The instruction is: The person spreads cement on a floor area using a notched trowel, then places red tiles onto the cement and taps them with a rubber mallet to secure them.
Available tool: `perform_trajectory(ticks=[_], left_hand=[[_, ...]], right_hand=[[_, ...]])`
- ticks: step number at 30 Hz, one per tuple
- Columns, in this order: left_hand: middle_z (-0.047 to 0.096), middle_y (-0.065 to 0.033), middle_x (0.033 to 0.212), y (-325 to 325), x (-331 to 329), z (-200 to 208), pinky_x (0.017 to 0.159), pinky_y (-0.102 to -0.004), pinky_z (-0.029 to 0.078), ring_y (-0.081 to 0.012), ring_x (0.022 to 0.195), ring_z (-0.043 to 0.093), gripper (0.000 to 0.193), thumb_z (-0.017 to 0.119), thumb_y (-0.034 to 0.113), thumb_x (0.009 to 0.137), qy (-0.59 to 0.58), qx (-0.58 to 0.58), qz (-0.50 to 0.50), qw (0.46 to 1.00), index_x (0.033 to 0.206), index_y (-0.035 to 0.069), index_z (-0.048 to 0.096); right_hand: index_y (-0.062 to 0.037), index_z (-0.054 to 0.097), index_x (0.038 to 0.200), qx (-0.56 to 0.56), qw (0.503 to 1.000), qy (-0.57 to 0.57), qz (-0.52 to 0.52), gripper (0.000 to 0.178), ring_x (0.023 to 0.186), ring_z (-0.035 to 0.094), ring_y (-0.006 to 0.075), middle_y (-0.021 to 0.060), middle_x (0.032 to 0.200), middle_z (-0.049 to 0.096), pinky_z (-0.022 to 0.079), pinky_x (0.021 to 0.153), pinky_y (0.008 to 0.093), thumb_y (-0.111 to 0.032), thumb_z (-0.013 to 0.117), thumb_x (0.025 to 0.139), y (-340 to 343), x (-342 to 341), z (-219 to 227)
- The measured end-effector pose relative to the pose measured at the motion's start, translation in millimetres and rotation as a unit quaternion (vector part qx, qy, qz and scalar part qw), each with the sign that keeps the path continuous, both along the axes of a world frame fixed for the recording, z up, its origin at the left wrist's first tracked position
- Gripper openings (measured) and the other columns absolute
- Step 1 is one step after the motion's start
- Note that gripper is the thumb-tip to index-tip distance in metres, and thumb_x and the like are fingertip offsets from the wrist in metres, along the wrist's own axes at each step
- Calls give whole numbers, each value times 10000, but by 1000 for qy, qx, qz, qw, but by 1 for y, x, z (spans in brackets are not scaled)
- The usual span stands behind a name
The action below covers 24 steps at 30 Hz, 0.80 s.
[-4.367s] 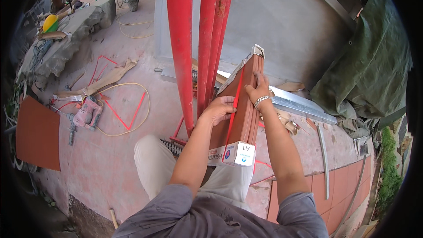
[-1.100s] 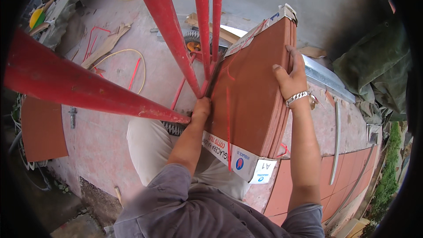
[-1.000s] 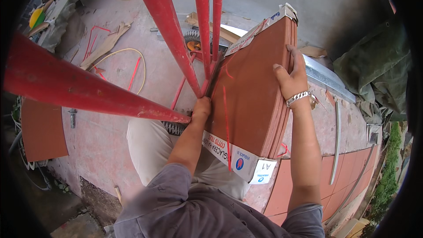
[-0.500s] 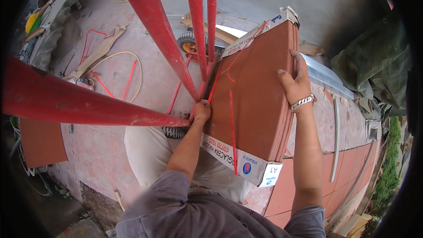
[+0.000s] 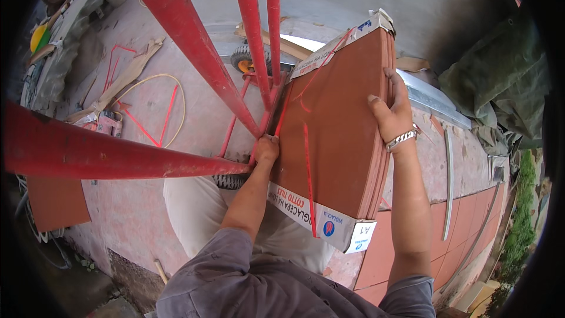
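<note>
Holding the outer edge of a stack of brown tiles (image 5: 335, 123) with my right hand (image 5: 393, 118), I have the thumb spread away from the fingers. The stack stands tilted just right of the middle of the frame, with white cardboard (image 5: 294, 205) at its upper and lower ends and a red strap (image 5: 309, 176) running down its face. My left hand (image 5: 268, 148) is curled at the stack's left edge, beside the red bars (image 5: 191, 47) of a cart; its fingertips are hidden, so I cannot tell what it grips. A silver bracelet (image 5: 402, 139) circles my right wrist. Behind the bars, a black wheel (image 5: 238, 58) shows above the middle. A pink power tool (image 5: 109, 125) lies at the left, near a yellow hose (image 5: 159, 75). Green tarp (image 5: 500, 82) fills the upper right, beside a silver metal beam (image 5: 435, 105). Reddish floor tiles (image 5: 379, 253) lie at the lower right.
</note>
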<state>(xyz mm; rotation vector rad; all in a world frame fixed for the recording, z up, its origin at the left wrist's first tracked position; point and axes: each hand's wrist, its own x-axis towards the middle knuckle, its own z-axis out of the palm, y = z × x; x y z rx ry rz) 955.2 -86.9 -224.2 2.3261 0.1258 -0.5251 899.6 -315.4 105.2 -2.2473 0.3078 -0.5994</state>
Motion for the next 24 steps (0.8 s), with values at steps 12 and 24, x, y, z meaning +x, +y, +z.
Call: perform_trajectory(ticks=[12, 24], left_hand=[[648, -201, 963, 7, 5, -3, 663, -531, 566, -432, 775, 687, 172, 488, 138, 956, -199, 71, -185, 960, 1108, 172, 561], [674, -149, 982, -1, 3, -21, 754, -516, 547, -397, 829, 682, 102, 577, 186, 930, -235, -24, -67, 969, 966, 119, 646]], right_hand=[[-55, 442, 1428, -63, 996, 41, -37, 713, 1440, 288, 457, 321, 1479, 377, 281, 1171, 474, -246, 688, 787, 4, -4, 6], [-65, 434, 1430, -49, 997, 43, -31, 715, 1448, 269, 467, 361, 1522, 279, 276, 1179, 449, -242, 699, 790, 4, -7, 5]])
